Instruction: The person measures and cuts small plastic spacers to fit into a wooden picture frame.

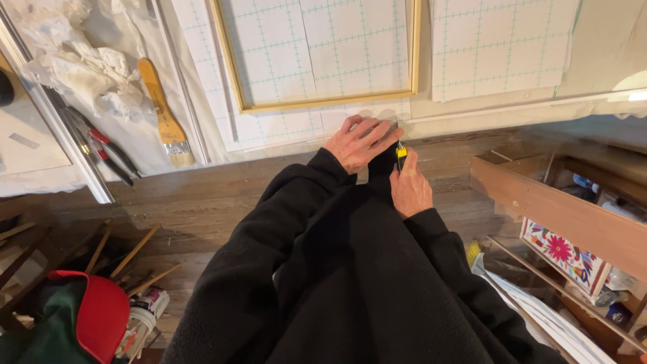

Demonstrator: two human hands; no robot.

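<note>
My left hand lies flat with fingers spread on the lower edge of white gridded sheets on the table. My right hand is closed around a small yellow and black knife, its tip at the sheet edge just right of my left fingers. A light wooden frame lies on the gridded sheets just beyond both hands. Black sleeves cover both my arms.
A wide wooden-handled brush and red-handled pliers lie at left beside crumpled white cloth. A wooden rack with a flowered item stands at right. A red cap and wooden sticks are on the floor.
</note>
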